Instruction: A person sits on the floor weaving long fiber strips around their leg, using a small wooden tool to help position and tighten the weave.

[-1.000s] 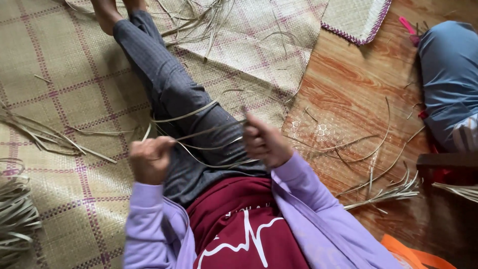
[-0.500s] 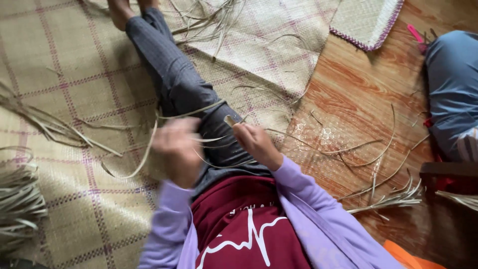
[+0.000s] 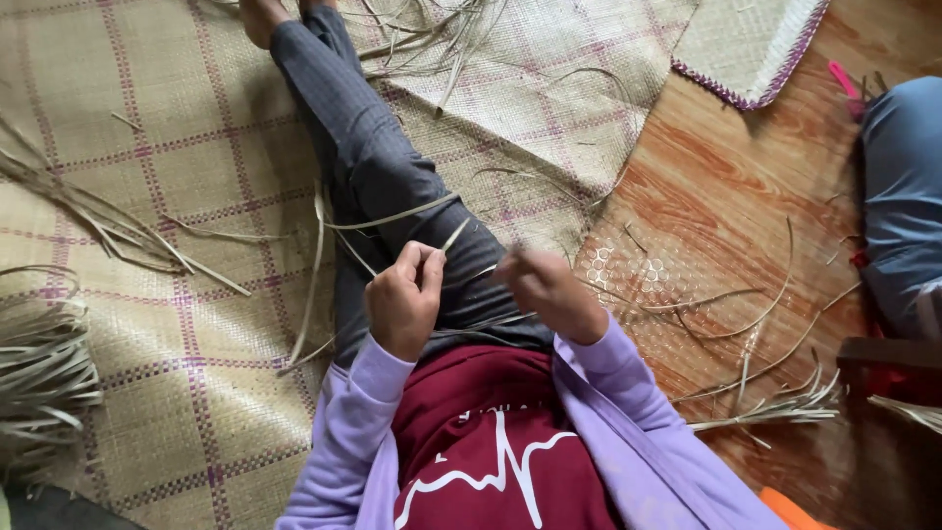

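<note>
I sit on a woven mat (image 3: 177,157) with my grey-trousered legs stretched out ahead. My left hand (image 3: 402,299) is closed over my lap and pinches a thin dried leaf strip (image 3: 388,221) that loops out across my thigh. My right hand (image 3: 545,290) is beside it, a little blurred, with its fingers closed on another part of the strips. Several loose strips drape over my legs. I wear a lilac jacket over a maroon shirt.
A bundle of dried strips (image 3: 39,373) lies at the left edge. More strips (image 3: 775,407) are scattered on the wooden floor at right. A small purple-edged mat (image 3: 751,44) lies at the top right. Another person in blue (image 3: 903,196) sits at the right edge.
My hands have come together over my lap from a wider spread. The strip that was pulled taut between them now hangs in a slack loop over my thigh.
</note>
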